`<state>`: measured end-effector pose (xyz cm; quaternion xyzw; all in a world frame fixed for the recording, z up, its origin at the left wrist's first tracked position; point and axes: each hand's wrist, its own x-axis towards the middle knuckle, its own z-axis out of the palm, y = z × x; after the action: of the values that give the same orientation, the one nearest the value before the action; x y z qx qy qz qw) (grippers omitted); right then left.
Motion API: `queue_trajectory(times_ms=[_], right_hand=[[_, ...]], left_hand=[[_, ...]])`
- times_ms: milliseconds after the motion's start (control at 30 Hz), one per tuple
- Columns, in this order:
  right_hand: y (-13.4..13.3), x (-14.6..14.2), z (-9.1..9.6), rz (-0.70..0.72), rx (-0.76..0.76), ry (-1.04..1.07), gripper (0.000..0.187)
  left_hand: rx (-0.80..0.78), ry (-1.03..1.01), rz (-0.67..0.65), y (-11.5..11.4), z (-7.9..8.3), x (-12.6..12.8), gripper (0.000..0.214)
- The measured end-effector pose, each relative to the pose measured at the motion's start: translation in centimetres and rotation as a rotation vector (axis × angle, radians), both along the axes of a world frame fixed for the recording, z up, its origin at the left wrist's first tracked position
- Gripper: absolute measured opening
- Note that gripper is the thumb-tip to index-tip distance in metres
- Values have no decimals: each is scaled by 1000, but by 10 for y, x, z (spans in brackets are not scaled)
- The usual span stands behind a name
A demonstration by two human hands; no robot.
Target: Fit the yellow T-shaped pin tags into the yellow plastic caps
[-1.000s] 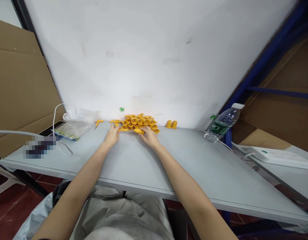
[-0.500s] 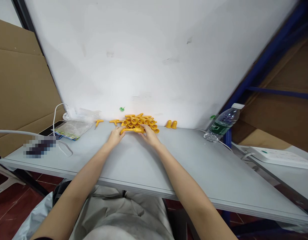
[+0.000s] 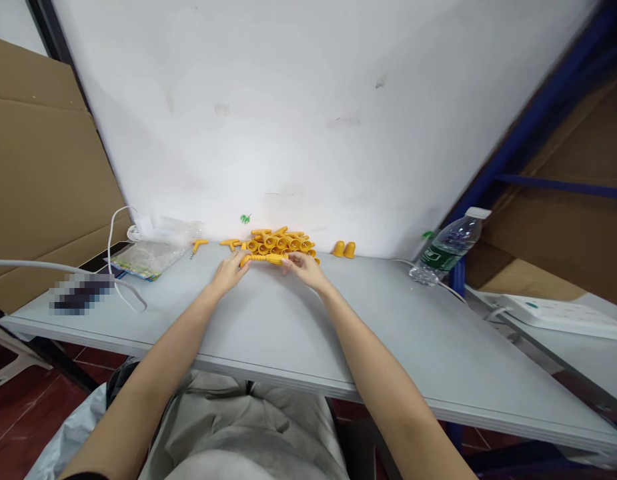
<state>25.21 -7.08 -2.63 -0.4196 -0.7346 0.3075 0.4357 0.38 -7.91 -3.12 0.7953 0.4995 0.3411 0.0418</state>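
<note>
Between my two hands lies a yellow plastic corkscrew (image 3: 263, 258), held crosswise just in front of the pile. My left hand (image 3: 229, 272) is closed on its ribbed left end. The fingers of my right hand (image 3: 307, 269) pinch its smoother right end. Directly behind is a heap of yellow corkscrews (image 3: 281, 241), several with their round hollow ends facing me. Left of the heap are two loose T-shaped handles, one handle (image 3: 230, 243) near it and another handle (image 3: 200, 244) farther out with a metal spiral showing. Two yellow bell-shaped caps (image 3: 344, 249) stand to the right.
The grey table (image 3: 388, 320) meets a white panel (image 3: 308, 120) at the back. A water bottle (image 3: 445, 250) leans at the right, near a white power strip (image 3: 563, 313). Plastic bags (image 3: 151, 257), a white cable (image 3: 111, 230) and a blurred-out object (image 3: 82, 293) lie left.
My right hand has shifted slightly right and its fingers have opened out a little on the corkscrew's right end, which now shows a different side. My left hand stays nearly in place.
</note>
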Motion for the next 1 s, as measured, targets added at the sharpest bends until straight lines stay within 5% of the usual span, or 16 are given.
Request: queue_trajectory(times_ms=[333, 467, 667, 1000], right_hand=[[-11, -13, 10, -181, -270, 87, 73], [-14, -6, 17, -69, -367, 90, 65], [-16, 0, 21, 60, -270, 227, 54], [-18, -14, 21, -186, -428, 153, 67]], left_hand=[[39, -39, -30, -1, 0, 5, 29], [19, -83, -30, 1, -2, 5, 29], [67, -76, -52, 2, -7, 5, 29], [175, -79, -67, 6, -13, 7, 25]])
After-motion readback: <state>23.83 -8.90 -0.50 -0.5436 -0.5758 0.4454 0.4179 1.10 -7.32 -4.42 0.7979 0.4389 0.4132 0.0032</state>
